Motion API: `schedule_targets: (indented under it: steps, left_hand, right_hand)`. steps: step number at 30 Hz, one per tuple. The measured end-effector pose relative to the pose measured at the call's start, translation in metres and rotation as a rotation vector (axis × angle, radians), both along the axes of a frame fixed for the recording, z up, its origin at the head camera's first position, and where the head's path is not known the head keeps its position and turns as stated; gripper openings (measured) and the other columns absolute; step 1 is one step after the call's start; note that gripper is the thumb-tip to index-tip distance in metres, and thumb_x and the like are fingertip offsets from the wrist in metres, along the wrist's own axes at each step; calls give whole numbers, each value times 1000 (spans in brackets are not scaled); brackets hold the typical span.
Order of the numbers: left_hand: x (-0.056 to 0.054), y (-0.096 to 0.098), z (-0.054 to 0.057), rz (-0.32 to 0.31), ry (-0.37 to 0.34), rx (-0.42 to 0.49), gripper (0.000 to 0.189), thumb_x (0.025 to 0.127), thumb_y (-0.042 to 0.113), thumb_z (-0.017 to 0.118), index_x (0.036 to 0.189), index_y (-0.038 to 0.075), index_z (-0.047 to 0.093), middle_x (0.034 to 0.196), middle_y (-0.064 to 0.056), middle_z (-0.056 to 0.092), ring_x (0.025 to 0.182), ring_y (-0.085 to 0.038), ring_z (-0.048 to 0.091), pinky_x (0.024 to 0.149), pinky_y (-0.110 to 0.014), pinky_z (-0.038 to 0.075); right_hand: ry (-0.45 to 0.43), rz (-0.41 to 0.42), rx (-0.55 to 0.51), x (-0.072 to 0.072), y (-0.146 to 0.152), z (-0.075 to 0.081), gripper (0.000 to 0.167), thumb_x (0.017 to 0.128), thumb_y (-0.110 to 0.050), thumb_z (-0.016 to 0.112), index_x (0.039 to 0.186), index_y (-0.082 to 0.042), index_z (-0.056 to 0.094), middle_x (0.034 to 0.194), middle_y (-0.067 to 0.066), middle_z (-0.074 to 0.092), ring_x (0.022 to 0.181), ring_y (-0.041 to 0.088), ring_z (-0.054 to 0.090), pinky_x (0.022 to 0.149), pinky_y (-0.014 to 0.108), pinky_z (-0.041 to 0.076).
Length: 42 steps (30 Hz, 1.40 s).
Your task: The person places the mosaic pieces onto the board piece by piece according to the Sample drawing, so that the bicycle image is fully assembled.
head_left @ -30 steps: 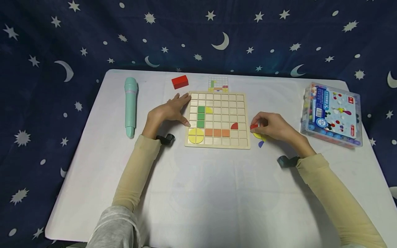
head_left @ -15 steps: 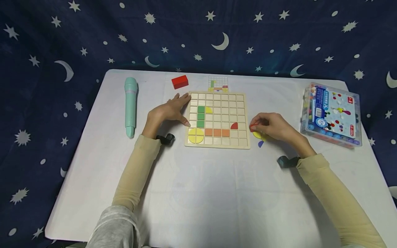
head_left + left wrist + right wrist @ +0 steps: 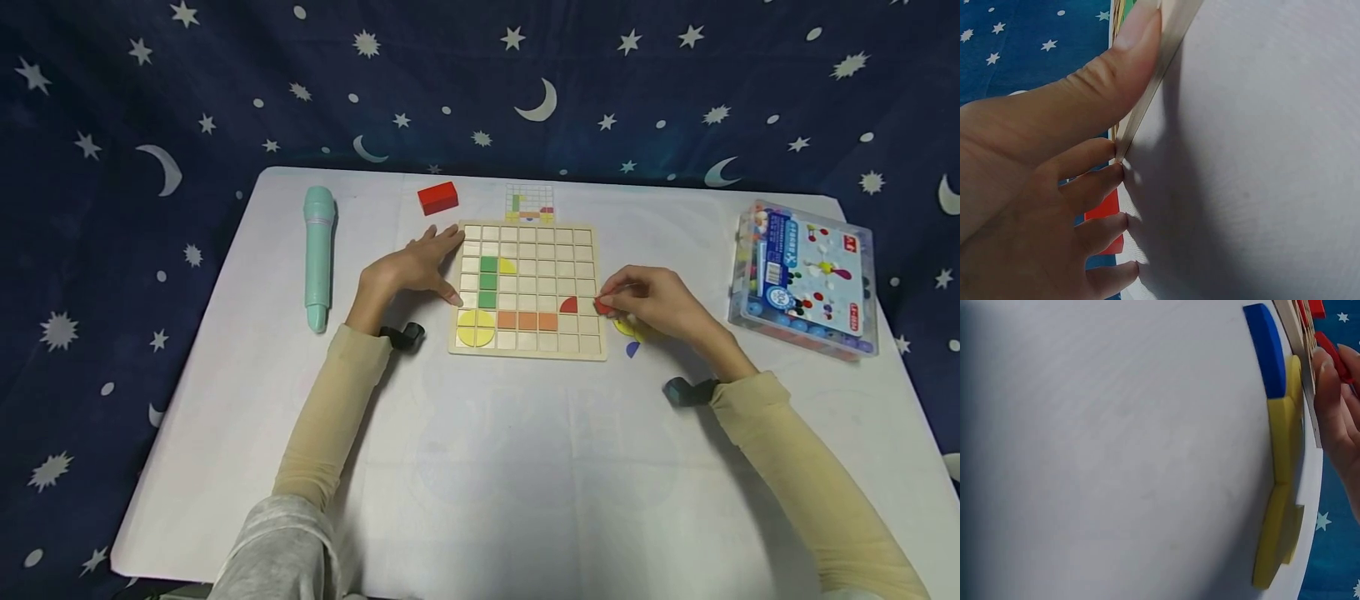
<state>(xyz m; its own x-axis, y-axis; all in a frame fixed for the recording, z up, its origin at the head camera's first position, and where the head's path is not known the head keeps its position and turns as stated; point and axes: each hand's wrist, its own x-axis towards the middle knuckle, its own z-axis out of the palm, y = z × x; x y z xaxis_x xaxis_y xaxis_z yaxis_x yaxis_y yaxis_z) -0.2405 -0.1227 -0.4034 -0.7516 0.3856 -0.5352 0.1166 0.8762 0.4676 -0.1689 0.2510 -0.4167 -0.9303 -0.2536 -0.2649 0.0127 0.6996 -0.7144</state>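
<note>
A wooden grid board (image 3: 545, 285) lies flat on the white table. My left hand (image 3: 411, 268) touches its left edge with thumb and fingers spread; in the left wrist view the thumb lies over the board's rim (image 3: 1147, 103). My right hand (image 3: 651, 302) pinches a small red piece (image 3: 602, 306) between thumb and fingertips at the board's right edge. Green squares (image 3: 488, 282), orange squares (image 3: 528, 321), yellow pieces (image 3: 476, 328) and a red quarter circle (image 3: 570, 305) sit in the grid. Beside the right hand lie loose yellow pieces (image 3: 1280, 444) and a blue piece (image 3: 1265, 353).
Behind the board lie a small pattern card (image 3: 529, 202) and a red block (image 3: 438, 198). A mint-green microphone-shaped object (image 3: 318, 258) lies at the left. A clear box of coloured beads (image 3: 804, 279) stands at the right. A starry dark-blue cloth (image 3: 450, 83) hangs behind the table.
My right hand has moved slightly left with the red piece, from beside the board to its right edge. The left hand has stayed on the board's left edge.
</note>
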Motion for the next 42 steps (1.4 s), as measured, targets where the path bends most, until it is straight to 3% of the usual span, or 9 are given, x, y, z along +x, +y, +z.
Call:
schedule_targets:
  steps: [11, 15, 25, 32, 42]
  left_hand:
    - [-1, 0, 0, 1, 1, -6, 119, 77, 31, 90, 167, 23, 13, 175, 2, 1, 162, -28, -8, 126, -66, 8]
    - [-1, 0, 0, 3, 1, -6, 119, 77, 31, 90, 167, 23, 13, 175, 2, 1, 162, -27, -8, 126, -65, 8]
    - [-1, 0, -1, 3, 2, -7, 118, 78, 30, 90, 167, 23, 13, 175, 2, 1, 162, -26, -8, 127, -64, 8]
    - [-1, 0, 0, 4, 1, -2, 119, 78, 31, 90, 167, 23, 13, 175, 2, 0, 161, -26, -9, 127, -63, 7]
    - [-1, -1, -2, 4, 0, -3, 118, 78, 32, 90, 167, 24, 12, 175, 3, 0, 162, -26, -9, 127, -63, 7]
  right_hand:
    - [-81, 62, -45, -3, -6, 3, 34, 95, -15, 74, 126, -2, 70, 106, 15, 77, 88, 16, 71, 72, 17, 53]
    - [-63, 93, -28, -4, -7, 2, 35, 94, -13, 74, 126, -1, 70, 102, 14, 77, 85, 16, 70, 71, 16, 52]
    - [-12, 76, 23, -4, -12, 0, 33, 89, -17, 81, 119, -3, 75, 93, 10, 73, 80, 22, 61, 64, 20, 50]
    - [39, 82, 58, -5, -11, -4, 28, 87, -11, 81, 115, -4, 77, 89, 10, 70, 79, 23, 58, 64, 21, 48]
    - [34, 86, 56, -5, -13, -5, 29, 85, -11, 83, 113, -4, 76, 87, 9, 66, 79, 22, 57, 64, 21, 47]
